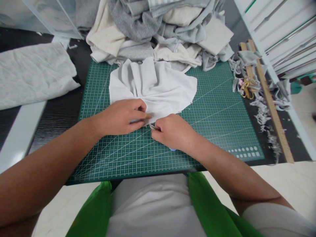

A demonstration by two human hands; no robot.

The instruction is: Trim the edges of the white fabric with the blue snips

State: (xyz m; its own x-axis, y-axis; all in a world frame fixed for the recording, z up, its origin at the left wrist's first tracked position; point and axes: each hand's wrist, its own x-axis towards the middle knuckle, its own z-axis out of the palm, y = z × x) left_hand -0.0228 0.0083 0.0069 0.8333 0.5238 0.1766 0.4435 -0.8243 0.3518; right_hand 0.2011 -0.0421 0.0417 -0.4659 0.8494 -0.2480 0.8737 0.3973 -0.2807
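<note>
A piece of white cloth lies rumpled on the green cutting mat, its folds gathering toward my left hand. My left hand bends over the cloth's near edge, its fingers closed on the fabric there. Just to the right, my right hand is closed around a small pair of thread snips. The metal tips point left at the cloth's edge, close to my left fingertips. A bit of blue shows below my right palm; most of the tool is hidden by the hand.
A heap of grey and cream fabric pieces covers the back. Folded pale grey cloth lies left. At right are a wooden ruler, gold-handled scissors and fabric scraps. A clear plastic bin stands back left.
</note>
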